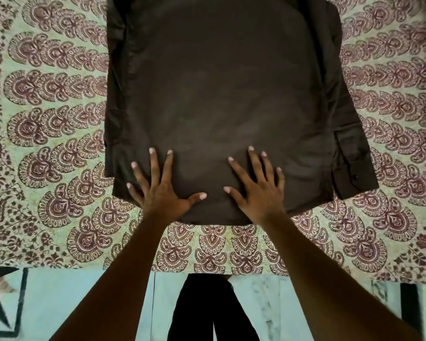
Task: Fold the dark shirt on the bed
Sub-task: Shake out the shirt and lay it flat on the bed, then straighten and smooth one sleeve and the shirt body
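Observation:
The dark brown shirt lies flat, back side up, on the patterned bed cover. Its top runs out of the frame. A long sleeve with a buttoned cuff lies along its right side, and the left sleeve is tucked along the left edge. My left hand rests flat on the shirt near its bottom hem, fingers spread. My right hand is pressed flat beside it on the hem area, fingers spread too. Neither hand grips any cloth.
The bed's near edge runs across the lower part of the view. Below it I see a pale tiled floor with a dark border, and my dark trousers between my forearms.

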Tool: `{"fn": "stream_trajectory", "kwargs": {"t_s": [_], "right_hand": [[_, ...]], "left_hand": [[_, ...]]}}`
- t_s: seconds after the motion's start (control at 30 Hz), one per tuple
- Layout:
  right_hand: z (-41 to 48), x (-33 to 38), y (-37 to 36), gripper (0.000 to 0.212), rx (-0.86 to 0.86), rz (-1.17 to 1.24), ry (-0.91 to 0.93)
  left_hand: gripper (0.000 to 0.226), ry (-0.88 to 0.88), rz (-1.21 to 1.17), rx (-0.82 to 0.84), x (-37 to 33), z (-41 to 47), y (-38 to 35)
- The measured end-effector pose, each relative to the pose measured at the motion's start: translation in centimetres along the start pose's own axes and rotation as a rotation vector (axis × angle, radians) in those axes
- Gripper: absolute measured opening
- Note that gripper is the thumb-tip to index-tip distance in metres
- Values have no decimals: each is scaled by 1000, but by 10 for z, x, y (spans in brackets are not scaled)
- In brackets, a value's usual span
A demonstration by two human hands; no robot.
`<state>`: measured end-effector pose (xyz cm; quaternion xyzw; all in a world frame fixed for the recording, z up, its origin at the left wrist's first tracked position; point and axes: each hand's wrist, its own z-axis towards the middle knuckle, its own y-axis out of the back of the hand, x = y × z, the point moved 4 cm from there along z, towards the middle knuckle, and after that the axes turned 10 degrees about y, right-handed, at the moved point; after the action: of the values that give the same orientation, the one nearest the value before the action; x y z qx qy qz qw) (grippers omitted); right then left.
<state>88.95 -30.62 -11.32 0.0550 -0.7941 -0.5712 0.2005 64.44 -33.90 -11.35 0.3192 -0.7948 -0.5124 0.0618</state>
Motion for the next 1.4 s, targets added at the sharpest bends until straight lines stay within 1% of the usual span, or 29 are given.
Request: {"fn": "stream_trajectory", "kwargs": {"t_s": [0.07,0.13,0.17,0.2,0.23,0.27,0.3,0.33,0.4,0.47,0.53,0.6,0.67,0.7,0.77,0.83,0.9,0.93,0.97,1.03,1.07,1.1,1.13,1.17,1.2,1.3,1.37,1.4], "right_hand": [[-23,-22,-2,77,-56,-3,-201],[-48,-44,-1,83,-92,9,-398],[-56,-52,0,85,-97,25,-467],[-60,-57,3,87,-97,29,-508],[-61,-59,7,88,-106,21,-512],[-58,-57,11,87,-120,3,-479],[-51,-54,16,85,-132,-23,-420],[-40,-50,19,82,-130,-32,-350],[-17,-39,18,74,-62,2,-207],[-2,-31,15,66,-4,36,-105],[1,-37,17,62,16,46,-104],[-13,-55,19,64,2,41,-209],[-35,-82,27,66,-5,86,-386],[-43,-94,31,66,1,135,-444],[-52,-110,45,60,-42,186,-471],[-55,-130,65,53,-179,137,-510],[-55,-158,83,53,-346,104,-678],[-54,-172,88,56,-395,107,-773],[-51,-189,88,64,-379,142,-863],[-46,-218,81,84,-213,261,-1003],[-42,-229,78,82,-141,310,-1003],[-36,-237,76,67,-112,360,-953],[-32,-244,83,46,-126,396,-888],[-30,-251,93,29,-169,424,-822],[-29,-256,107,21,-205,454,-781],[-34,-280,159,16,-352,494,-715],[-41,-300,202,16,-446,420,-672],[-41,-310,224,18,-469,366,-636]], "left_hand": [[145,64,-2,34,4,-4,2],[151,124,17,80,-4,-4,7],[151,121,47,70,-15,-2,12],[147,72,77,41,-29,-1,16],[143,-26,94,21,-45,0,19],[140,-150,98,32,-61,0,18],[138,-257,94,73,-75,0,13],[138,-313,94,130,-86,-1,5],[146,-280,138,241,-94,-4,-10],[152,-216,187,290,-94,-8,-19],[155,-181,199,318,-96,-10,-16],[159,-162,231,345,-99,-11,-10],[161,-144,307,370,-108,-15,-8],[160,-131,352,364,-115,-18,-8],[146,-152,398,315,-132,-25,-6],[125,-262,343,261,-158,-33,-7],[110,-439,267,252,-185,-39,-11],[106,-524,256,257,-197,-41,-15],[103,-591,268,265,-209,-43,-21],[99,-638,340,301,-228,-45,-34],[98,-625,397,304,-234,-46,-39],[97,-597,445,295,-238,-46,-43],[97,-559,473,286,-243,-46,-44],[96,-515,488,282,-250,-48,-45],[94,-478,500,276,-258,-50,-44],[80,-341,524,282,-290,-53,-39],[71,-218,407,314,-318,-47,-36],[65,-183,293,316,-337,-43,-33]]}}
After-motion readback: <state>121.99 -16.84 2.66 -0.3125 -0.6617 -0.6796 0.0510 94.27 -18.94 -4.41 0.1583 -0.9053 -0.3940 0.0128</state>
